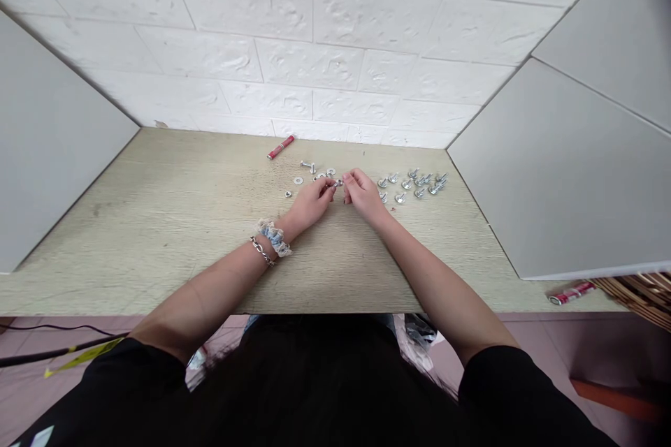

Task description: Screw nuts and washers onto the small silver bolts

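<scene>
My left hand (309,205) is closed in a pinch on a small metal bolt, mostly hidden by the fingers. My right hand (363,194) meets it from the other side, thumb and fingertips pinched at a small metal nut (340,183) at the bolt's end. Just beyond my left hand lie loose bolts (308,166) and several flat washers (298,181). A single nut (288,194) rests left of that hand. To the right of my right hand stand several bolts with washers and nuts on them (407,184), grouped together.
A red-wrapped tube (281,147) lies near the white brick wall (283,59). Grey panels (592,174) bound the wooden table (157,223) on both sides. Another red tube (571,292) and a wicker basket (637,297) are at the right front edge.
</scene>
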The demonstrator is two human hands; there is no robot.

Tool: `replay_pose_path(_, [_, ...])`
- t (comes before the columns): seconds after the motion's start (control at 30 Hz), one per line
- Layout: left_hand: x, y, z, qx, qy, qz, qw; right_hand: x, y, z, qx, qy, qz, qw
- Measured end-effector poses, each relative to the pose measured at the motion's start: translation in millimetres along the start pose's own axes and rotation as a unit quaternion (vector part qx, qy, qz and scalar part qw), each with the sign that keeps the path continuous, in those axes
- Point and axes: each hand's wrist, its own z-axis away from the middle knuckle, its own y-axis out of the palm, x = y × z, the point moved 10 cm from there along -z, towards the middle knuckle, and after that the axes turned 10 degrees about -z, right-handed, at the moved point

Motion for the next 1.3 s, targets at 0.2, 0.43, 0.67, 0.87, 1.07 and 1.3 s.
replay_pose_path(0.2, [-2, -0.9, 1, -0.003, 0.012, 0.008, 1.000, -4, 6, -1, 0.026, 0.026, -0.037, 0.999])
replay_pose_path(0.43, [0, 0.2, 0, -0.015, 0.015, 0.011, 1.000, 0, 16, 2, 0.057, 0.006, -0.064, 0.996])
replay_pose_path(0.67, [5, -2.7, 1, -0.030, -0.007, 0.013, 0.999, -5, 21, 2, 0.060, 0.003, -0.061, 0.996])
replay_pose_path(0.87, [4, -4.4, 1, -0.032, -0.010, 0.019, 0.999, -14, 21, -2, 0.052, 0.040, -0.088, 0.994])
replay_pose_path(1.07, [6, -3.9, 0, -0.032, -0.016, 0.013, 0.999, -19, 20, -5, 0.062, 0.047, -0.087, 0.993])
replay_pose_path(1.3, [6, -2.8, 0, -0.028, -0.013, -0.012, 0.999, -13, 18, -2, 0.059, 0.035, -0.101, 0.993])
